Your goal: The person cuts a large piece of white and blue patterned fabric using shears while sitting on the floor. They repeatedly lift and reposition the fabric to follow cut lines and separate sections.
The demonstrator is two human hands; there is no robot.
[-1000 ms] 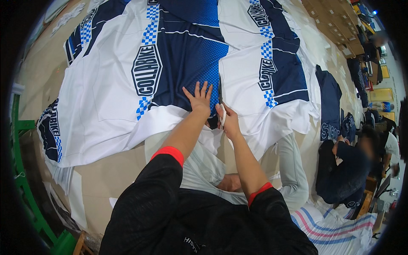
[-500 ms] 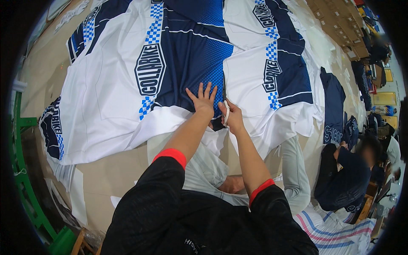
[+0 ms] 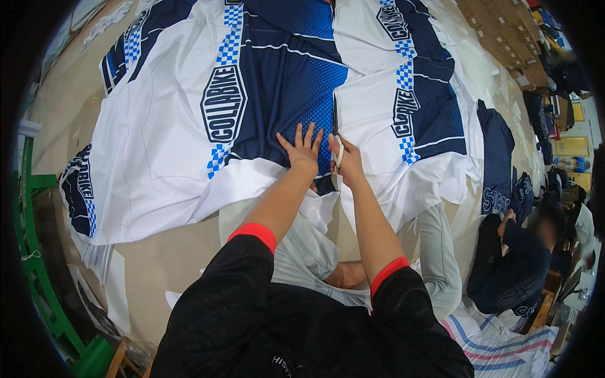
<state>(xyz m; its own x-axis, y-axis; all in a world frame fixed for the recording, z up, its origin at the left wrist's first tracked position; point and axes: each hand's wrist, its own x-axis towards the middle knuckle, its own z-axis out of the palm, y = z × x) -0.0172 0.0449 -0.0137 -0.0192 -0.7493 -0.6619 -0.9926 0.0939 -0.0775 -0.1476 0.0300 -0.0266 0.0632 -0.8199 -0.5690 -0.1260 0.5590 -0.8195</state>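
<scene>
Spreading over a beige, smooth floor (image 3: 157,268), a broad layer of printed navy, blue and white fabric (image 3: 277,94) lies before the seated person, its near white edge rumpled beside pale grey trousers (image 3: 436,258). The left hand (image 3: 304,153) rests flat on the blue-patterned part, fingers splayed, its grip holding nothing; the right hand (image 3: 350,165) has its grip closed around white-handled scissors (image 3: 339,153) where the blue meets the white on its right. A green metal frame (image 3: 41,290) stands along the floor's left side. On the right lie dark navy garments (image 3: 498,151) with pale lettering, near a dark-clothed co-worker (image 3: 513,264) sitting low, with white striped sacking (image 3: 504,343) below. Brown cardboard boxes (image 3: 504,38) fill the upper right, and yellow panels (image 3: 571,147) show against a pale wall (image 3: 591,126).
</scene>
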